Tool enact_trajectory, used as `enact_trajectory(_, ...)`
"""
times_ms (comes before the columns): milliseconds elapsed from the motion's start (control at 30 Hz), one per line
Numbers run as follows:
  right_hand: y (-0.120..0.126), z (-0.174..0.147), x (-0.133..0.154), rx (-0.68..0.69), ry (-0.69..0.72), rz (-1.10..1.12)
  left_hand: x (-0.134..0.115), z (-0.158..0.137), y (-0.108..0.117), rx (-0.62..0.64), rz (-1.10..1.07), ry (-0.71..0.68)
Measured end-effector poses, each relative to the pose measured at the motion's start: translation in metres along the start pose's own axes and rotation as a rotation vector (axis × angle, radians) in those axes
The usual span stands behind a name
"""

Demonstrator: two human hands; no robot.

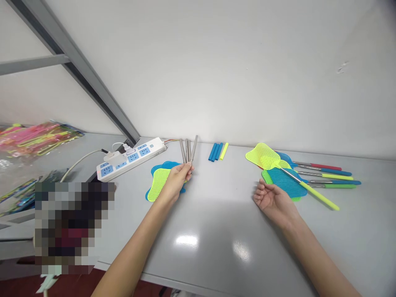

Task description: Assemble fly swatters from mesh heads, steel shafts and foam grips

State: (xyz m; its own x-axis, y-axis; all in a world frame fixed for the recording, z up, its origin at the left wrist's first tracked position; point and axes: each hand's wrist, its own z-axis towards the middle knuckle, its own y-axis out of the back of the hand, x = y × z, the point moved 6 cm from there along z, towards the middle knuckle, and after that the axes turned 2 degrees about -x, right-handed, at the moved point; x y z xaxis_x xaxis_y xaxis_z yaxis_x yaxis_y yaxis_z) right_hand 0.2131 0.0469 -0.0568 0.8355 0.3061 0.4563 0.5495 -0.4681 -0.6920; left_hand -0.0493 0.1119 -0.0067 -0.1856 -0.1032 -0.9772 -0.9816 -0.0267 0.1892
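My left hand [178,178] is closed in a pinch on the lower end of a metal rod [194,147], which points up and away from me. Beside it on the table lie several similar metal rods [187,149]. Beneath and left of that hand are loose fly swatter heads, a yellow one [158,183] on top of blue ones [168,164]. My right hand [272,202] rests palm up with its fingers loosely curled and nothing in it. Just beyond it is a pile of finished-looking fly swatters, topped by a yellow fly swatter [275,163] with a metal shaft.
Short blue tubes [215,152] and one yellow tube [224,151] lie near the wall. A white power strip [133,159] with plugs sits at left. Farther left are bagged colourful items [40,138]. A blurred patch covers the lower left.
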Motion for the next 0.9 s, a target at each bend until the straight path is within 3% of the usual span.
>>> enact_trajectory(133, -0.001, 0.000, -0.001, 0.014, -0.005, 0.016, -0.008, -0.011, -0.013, 0.084, -0.080, -0.062)
enact_trajectory(300, -0.002, -0.001, 0.000, 0.022, 0.005, -0.010, -0.015, -0.026, -0.032, 0.202, 0.021, -0.151)
enact_trajectory(533, 0.003, -0.010, 0.056, -0.030, 0.381, -0.195, -0.013, -0.041, -0.043, 0.283, 0.183, -0.156)
enact_trajectory(667, 0.019, -0.008, 0.084, -0.126, 0.358, -0.260, -0.015, -0.048, -0.045, 0.335, 0.292, -0.137)
enact_trajectory(800, 0.029, 0.003, 0.087, -0.107, 0.234, -0.341, -0.020, -0.055, -0.050, 0.409, 0.362, -0.116)
enact_trajectory(900, 0.035, 0.011, 0.090, -0.141, 0.268, -0.456, -0.023, -0.059, -0.052, 0.446, 0.463, -0.158)
